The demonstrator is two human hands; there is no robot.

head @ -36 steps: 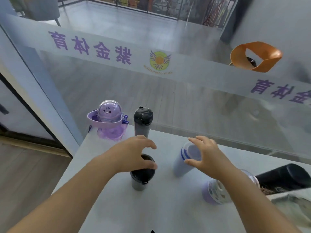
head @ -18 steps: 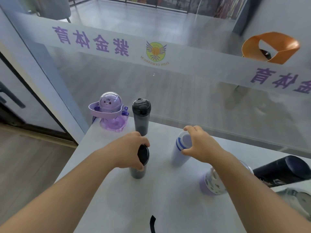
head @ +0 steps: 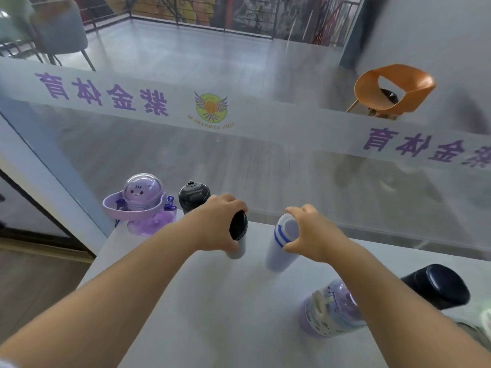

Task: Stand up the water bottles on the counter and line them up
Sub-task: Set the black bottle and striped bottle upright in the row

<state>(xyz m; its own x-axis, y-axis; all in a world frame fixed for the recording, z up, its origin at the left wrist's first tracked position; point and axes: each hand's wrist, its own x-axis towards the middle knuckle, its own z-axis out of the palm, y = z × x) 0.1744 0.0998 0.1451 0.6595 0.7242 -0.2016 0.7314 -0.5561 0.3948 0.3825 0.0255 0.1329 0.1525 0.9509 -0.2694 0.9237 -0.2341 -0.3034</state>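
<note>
My left hand grips the top of a grey bottle with a black lid, upright on the white counter. My right hand holds the top of a white bottle with blue stripes, also upright, to its right. Behind my left hand, by the glass, stand a black-capped grey bottle and a purple cartoon bottle with a domed lid. A purple patterned bottle stands under my right forearm. A dark bottle lies on its side at the right.
A glass wall with a frosted band of purple lettering runs along the counter's far edge. The counter's left edge drops to a wooden floor. An orange chair stands beyond the glass. Something pale lies at the right edge.
Both hands have closed on their bottle tops and moved the two bottles away from me toward the glass. The camera has tilted up.
</note>
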